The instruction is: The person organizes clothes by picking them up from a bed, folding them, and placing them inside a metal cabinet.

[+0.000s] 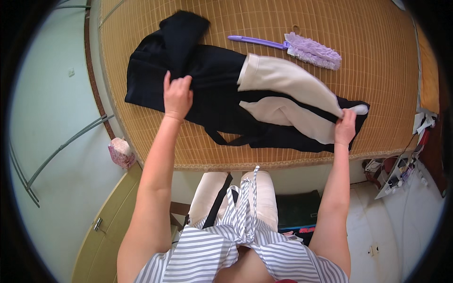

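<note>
A black garment (216,67) with cream sleeve-like parts (283,70) lies spread across a bamboo mat (375,74). At its left part, my left hand (178,96) has its fingers curled on the black cloth; whether it pinches a fold cannot be made out. A dark flap (184,32) of the garment, slightly blurred, stands out beyond that hand. My right hand (345,128) grips the end of the upper cream part at the garment's right end, beside a small white patch. A thin black strap (230,141) loops out along the near edge.
A purple-handled fluffy duster (313,53) lies beyond the garment on the mat. A pink and white fluffy item (121,152) is by the mat's left corner. Cables and small items crowd a white shelf (396,180) at the right. A dark box (297,208) sits below the mat's near edge.
</note>
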Action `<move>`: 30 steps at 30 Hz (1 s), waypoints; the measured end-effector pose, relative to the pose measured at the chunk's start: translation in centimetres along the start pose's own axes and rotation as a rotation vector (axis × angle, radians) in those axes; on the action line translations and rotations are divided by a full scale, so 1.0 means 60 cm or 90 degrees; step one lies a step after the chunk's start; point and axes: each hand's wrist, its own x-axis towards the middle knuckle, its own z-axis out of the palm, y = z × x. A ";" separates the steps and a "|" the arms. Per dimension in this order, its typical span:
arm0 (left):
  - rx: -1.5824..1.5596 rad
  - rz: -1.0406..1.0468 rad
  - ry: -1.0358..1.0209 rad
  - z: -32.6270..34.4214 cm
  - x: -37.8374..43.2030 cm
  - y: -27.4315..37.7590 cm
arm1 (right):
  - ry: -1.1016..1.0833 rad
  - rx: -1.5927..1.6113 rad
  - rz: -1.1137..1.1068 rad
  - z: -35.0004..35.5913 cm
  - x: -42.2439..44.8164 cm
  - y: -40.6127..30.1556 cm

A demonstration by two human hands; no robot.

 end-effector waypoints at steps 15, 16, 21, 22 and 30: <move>0.072 -0.381 -0.154 0.079 0.125 -0.029 | -0.112 0.327 -0.096 0.052 -0.040 -0.386; -0.020 -0.436 -0.004 0.079 0.115 -0.042 | -0.100 0.410 -0.082 0.052 -0.047 -0.390; -0.437 -0.780 0.666 0.075 0.047 -0.102 | -0.167 0.452 -0.373 -0.004 -0.098 -0.375; -0.626 -0.945 0.638 0.060 0.038 -0.083 | -0.142 0.429 -0.386 -0.007 -0.097 -0.345; -0.136 -0.313 0.201 0.025 0.016 0.111 | 0.172 0.203 0.193 0.003 -0.033 0.039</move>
